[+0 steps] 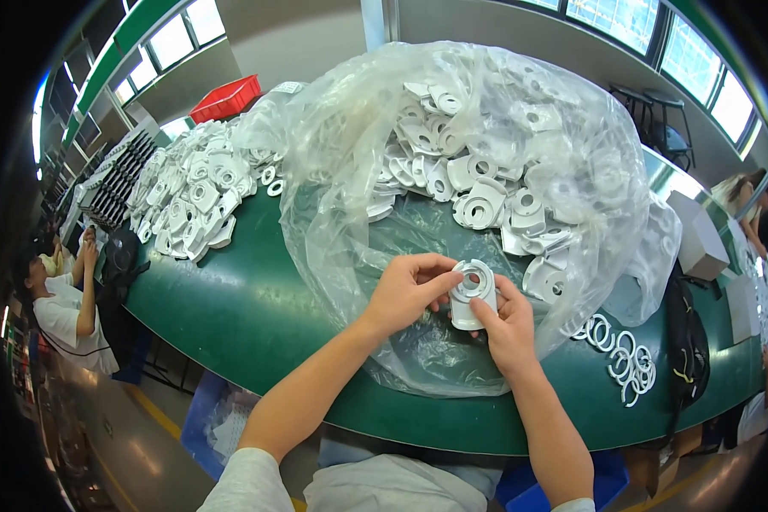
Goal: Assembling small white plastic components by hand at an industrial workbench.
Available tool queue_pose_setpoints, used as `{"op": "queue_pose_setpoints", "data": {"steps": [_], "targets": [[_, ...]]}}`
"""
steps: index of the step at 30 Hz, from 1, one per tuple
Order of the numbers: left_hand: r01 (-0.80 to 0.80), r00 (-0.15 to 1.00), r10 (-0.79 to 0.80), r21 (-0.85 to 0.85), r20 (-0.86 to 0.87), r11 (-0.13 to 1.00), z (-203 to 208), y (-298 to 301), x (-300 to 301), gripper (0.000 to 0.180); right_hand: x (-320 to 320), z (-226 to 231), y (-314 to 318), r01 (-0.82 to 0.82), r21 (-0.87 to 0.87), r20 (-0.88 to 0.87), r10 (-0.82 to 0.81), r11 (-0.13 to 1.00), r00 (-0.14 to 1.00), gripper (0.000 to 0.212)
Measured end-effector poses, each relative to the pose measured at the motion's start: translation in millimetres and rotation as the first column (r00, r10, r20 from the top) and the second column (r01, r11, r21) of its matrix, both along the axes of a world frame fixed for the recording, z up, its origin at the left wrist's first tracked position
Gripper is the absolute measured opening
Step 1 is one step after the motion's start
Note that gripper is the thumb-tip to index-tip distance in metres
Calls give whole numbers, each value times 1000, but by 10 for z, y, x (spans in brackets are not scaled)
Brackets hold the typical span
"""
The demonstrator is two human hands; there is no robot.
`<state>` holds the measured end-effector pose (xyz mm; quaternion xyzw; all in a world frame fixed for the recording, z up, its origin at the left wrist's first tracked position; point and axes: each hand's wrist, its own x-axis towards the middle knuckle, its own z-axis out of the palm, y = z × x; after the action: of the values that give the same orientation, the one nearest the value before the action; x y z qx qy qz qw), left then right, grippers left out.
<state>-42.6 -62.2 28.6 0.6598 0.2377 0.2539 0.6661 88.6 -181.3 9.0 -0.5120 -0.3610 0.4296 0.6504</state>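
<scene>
Between my two hands I hold a white plastic part point(467, 314), a rounded plate with a ring-shaped opening at its upper end. My left hand point(410, 293) grips its upper left edge, with the thumb against the ring. On the lower right side, my right hand point(508, 324) has its thumb on the part's face and fingers behind it. Both hands are over the front of a large clear plastic bag point(341, 230), which lies open on the green table point(230, 299). Inside the bag is a heap of similar white parts point(478, 205).
Another pile of white parts point(200, 192) covers the table's left side, near a red bin point(224, 99). Loose white rings point(630, 363) lie to the right, beside a black bag point(684, 341) and a white box point(696, 235). A blue bin point(198, 427) stands below; a person point(68, 307) sits far left.
</scene>
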Motion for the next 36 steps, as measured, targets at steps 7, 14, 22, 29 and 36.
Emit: {"op": "queue_pose_setpoints", "data": {"steps": [7,14,22,29,36], "targets": [[63,998,-62,-39,29,997,9,12,-1,25,19,34,10,11,-2,-76,-11,1000,997,31],[45,998,-43,-46,37,998,56,-25,12,26,43,-25,4,31,-9,-56,-31,999,998,31],[-142,989,118,378,85,915,9,-46,16,19,2,-28,21,59,-16,2,-59,998,998,28],[-201,979,174,388,106,899,44,-53,22,16,8,-27,18,-12,16,11,12,1000,1000,29],[-202,968,175,147,180,968,21,-65,22,17,15,20,-11,-32,-17,40,32,999,999,30]]}}
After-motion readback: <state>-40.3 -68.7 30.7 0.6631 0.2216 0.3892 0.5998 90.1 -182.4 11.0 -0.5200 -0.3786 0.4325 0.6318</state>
